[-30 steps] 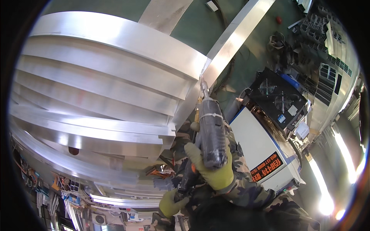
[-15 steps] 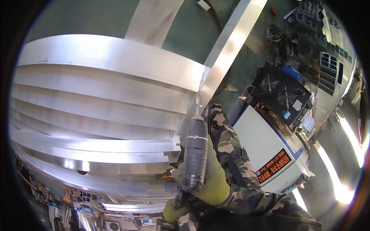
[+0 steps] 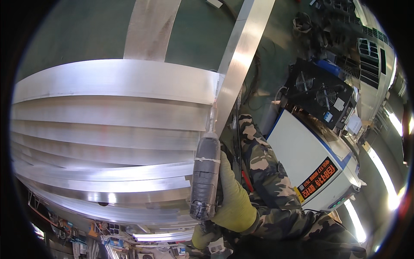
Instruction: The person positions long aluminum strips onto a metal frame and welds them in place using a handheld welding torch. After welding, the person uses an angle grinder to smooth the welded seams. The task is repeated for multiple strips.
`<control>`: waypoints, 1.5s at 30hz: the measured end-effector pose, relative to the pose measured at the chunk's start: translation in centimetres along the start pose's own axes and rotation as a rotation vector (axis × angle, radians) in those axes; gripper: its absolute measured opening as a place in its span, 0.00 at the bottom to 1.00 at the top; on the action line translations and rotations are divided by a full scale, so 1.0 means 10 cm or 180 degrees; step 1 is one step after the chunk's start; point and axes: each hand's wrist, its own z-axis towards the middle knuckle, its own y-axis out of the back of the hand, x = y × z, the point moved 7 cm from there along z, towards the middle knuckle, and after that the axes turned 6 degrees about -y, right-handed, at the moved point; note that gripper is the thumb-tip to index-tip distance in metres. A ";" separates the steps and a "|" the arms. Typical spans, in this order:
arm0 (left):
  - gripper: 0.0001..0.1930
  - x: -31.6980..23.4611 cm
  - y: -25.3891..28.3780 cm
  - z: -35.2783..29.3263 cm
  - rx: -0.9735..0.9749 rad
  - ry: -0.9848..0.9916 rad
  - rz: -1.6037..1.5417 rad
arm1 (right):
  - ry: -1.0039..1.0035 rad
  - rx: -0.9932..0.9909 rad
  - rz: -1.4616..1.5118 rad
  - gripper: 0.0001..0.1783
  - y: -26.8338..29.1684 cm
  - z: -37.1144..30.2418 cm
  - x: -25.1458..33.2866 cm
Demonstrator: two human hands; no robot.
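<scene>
My right hand (image 3: 235, 203), in a yellow-green knit glove, wraps round a dark, tape-bound welding gun (image 3: 205, 177) with a light tie about its body. The gun's slim nozzle (image 3: 212, 118) points away from me. Its tip is at the corner where the end of a broad silvery metal slat (image 3: 116, 80) meets a square metal bar (image 3: 241, 56). Below the rear of the gun, my gloved left hand (image 3: 202, 238) is closed on its handle or cable; part of that hand is hidden. Several more overlapping slats lie left of the gun.
A flat metal strip (image 3: 151, 30) runs off beyond the slats. On the right stand a white cabinet (image 3: 302, 151) and a black box with two fans (image 3: 321, 93). My camouflage-clad leg (image 3: 258, 146) is close beside the gun. Shelves and clutter line the lower left.
The view has shifted, so the slats and bar sit further left, with the slats lower. My right hand keeps its hold on the gun, whose tip stays by the same corner.
</scene>
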 end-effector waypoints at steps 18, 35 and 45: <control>0.14 0.06 -0.05 0.06 0.0283 -0.0183 -0.0287 | -0.0001 0.0155 0.0434 0.72 0.05 0.04 0.08; 0.24 0.11 -0.03 0.03 0.0445 -0.0211 -0.0246 | -0.0231 0.0202 0.0635 0.69 0.03 0.01 -0.02; 0.32 -0.01 -0.15 0.03 0.0511 -0.0281 -0.0223 | -0.0060 0.0155 0.0565 0.70 0.04 0.00 -0.03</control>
